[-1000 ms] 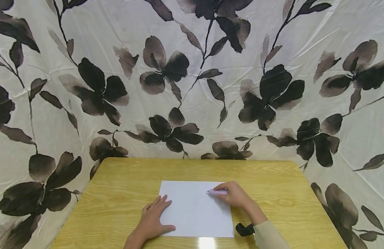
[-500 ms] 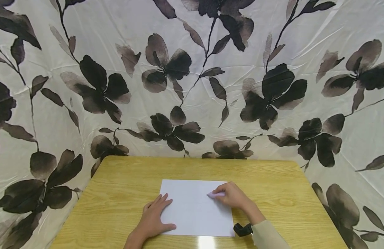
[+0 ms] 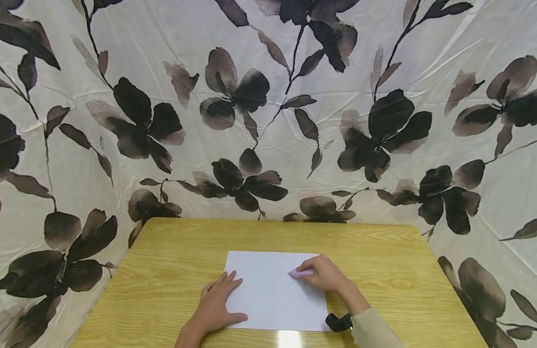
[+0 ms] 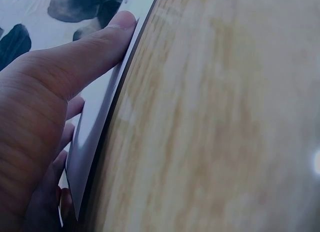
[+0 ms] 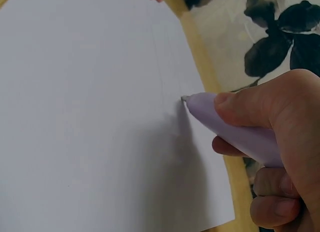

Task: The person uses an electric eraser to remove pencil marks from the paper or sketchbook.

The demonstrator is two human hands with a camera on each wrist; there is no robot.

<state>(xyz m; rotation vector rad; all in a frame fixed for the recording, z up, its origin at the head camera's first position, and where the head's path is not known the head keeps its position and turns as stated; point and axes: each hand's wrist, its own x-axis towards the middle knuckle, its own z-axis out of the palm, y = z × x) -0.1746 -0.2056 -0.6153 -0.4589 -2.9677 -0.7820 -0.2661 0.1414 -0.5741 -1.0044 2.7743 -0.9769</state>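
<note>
Head view, lilac pen [image 3: 301,273] pinched between right fingers [image 3: 308,263], tip [image 3: 290,274] protruding, left fingers [image 3: 231,285] spread.

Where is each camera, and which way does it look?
Head: worn there, looking forward and down at the paper; left hand and right hand show.
Left wrist: worn there, facing the paper's edge and table; part of left hand shows.
Right wrist: worn there, facing the pen and paper; part of right hand shows.
Head and right wrist share the pen.

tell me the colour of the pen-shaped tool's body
The pen-shaped tool's body is pale purple, clearest in the right wrist view.
</note>
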